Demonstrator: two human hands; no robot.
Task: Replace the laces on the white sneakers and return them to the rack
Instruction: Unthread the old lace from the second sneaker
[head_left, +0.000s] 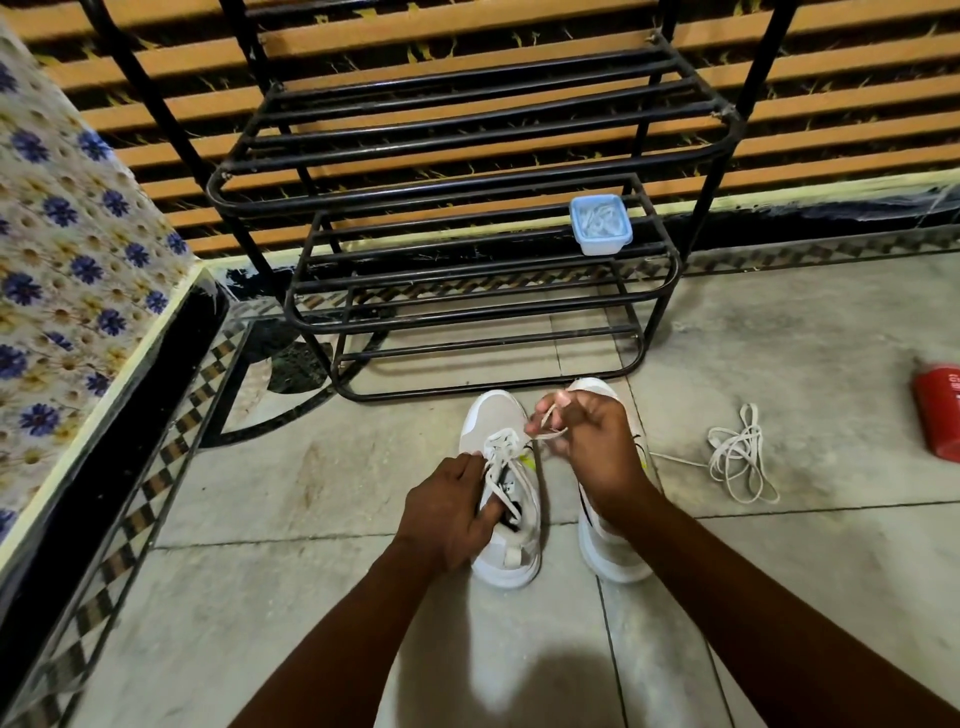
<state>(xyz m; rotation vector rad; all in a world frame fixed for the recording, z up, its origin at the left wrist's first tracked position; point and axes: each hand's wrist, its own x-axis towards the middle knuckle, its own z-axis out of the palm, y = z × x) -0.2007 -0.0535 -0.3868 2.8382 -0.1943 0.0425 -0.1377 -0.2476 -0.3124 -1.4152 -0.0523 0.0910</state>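
Observation:
Two white sneakers stand side by side on the floor in front of the black metal rack (483, 306). The left sneaker (493, 415) is partly laced with a white lace (506, 457). My left hand (452, 512) grips this sneaker at its opening, fingers curled over the tongue. My right hand (592, 441) pinches a loop of the same lace above the shoes. The right sneaker (608, 551) is largely hidden under my right hand and wrist. A loose white lace (740, 457) lies in a tangle on the floor to the right.
A small blue-rimmed plastic box (600, 223) holding white laces sits on the rack's middle shelf. A red bottle (937, 410) lies on the floor at the far right. A floral-covered surface (67, 249) stands at the left. The floor is tiled.

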